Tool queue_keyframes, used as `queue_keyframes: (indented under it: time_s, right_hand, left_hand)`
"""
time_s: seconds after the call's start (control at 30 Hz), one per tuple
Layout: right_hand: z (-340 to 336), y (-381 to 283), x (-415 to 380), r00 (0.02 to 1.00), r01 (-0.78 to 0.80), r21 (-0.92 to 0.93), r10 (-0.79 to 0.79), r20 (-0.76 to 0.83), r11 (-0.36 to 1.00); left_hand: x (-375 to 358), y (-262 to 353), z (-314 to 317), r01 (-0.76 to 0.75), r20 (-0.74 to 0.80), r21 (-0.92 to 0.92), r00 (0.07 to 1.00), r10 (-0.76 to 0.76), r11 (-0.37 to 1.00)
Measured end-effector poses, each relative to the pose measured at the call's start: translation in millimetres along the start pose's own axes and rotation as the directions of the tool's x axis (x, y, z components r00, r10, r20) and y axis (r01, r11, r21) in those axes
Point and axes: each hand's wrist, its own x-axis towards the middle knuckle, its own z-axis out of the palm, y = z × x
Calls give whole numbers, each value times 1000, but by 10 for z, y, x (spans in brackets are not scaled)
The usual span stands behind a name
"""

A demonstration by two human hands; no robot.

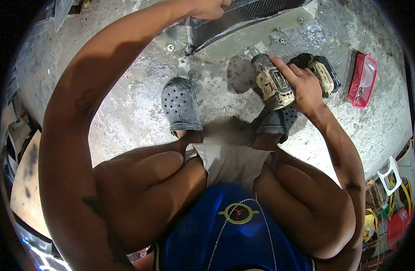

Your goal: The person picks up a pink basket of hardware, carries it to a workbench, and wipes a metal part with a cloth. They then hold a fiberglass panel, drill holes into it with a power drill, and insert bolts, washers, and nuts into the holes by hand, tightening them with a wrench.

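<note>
My right hand (307, 86) is wrapped round the grip of a tan and black cordless drill (273, 83). Its nose points up at the edge of a pale green mould flange (243, 40), and its black battery (329, 72) shows to the right of my hand. Within the flange lies a dark woven carbon-fibre sheet (243, 16). At the top edge of the head view, my left hand (208, 8) is beside the sheet's left end, fingers curled. Part of that hand is cut off, and what it may hold is hidden.
Small metal fasteners (281, 40) stand near the flange. A pink plastic basket (363, 81) with small items sits on the concrete floor (135, 99) at right. My feet wear grey clogs (180, 101). Mixed items, including a white plastic frame (390, 176), lie at lower right.
</note>
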Motion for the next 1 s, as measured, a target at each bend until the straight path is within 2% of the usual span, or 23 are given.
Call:
queue_keyframes:
  time_s: [0.1, 0.13, 0.23, 0.27, 0.43, 0.5, 0.63, 0.73, 0.83, 0.9, 1.0]
  right_hand:
    - [60, 70, 0, 996, 59, 43, -56, -73, 997]
    - [17, 42, -3, 999, 23, 19, -23, -32, 1000]
    - [19, 56, -3, 998, 28, 67, -24, -61, 997]
    - [-27, 37, -16, 999, -33, 88, 33, 4, 996]
    - [-137, -8, -109, 1000, -29, 136, 28, 7, 990]
    - [-202, -19, -189, 995, -71, 90, 64, 77, 993]
    - [-136, -11, -331, 999, -16, -16, 17, 33, 1000]
    - [-108, -24, -342, 999, -30, -4, 30, 29, 1000]
    - [-88, -77, -275, 999, -38, 41, 37, 22, 998]
    - [-54, -97, -223, 1000, 1, 45, -1, 5, 999]
    - [-61, -255, -138, 999, 46, 42, -47, 15, 998]
  left_hand:
    - [-1, 20, -27, 40, 37, -10, 998, -40, 999]
    - [-3, 18, -24, 42, 40, -8, 998, -42, 999]
    - [0, 10, -29, 8, 0, 24, 1000, -8, 1000]
    - [-3, 7, -27, 15, 4, 15, 1000, -15, 1000]
    - [-4, 12, -40, 1, 28, 15, 1000, -2, 1000]
    - [-2, 22, -44, 46, 50, -20, 998, -45, 999]
    - [3, -3, -33, 15, 49, 3, 999, -15, 1000]
    - [52, -39, 0, -48, -4, 55, 999, 48, 997]
    - [34, 5, -43, -34, 16, 22, 999, 34, 999]
    - [20, 35, -82, 25, 65, 22, 998, -27, 999]
    - [-10, 28, -71, 16, 13, -22, 1000, -15, 1000]
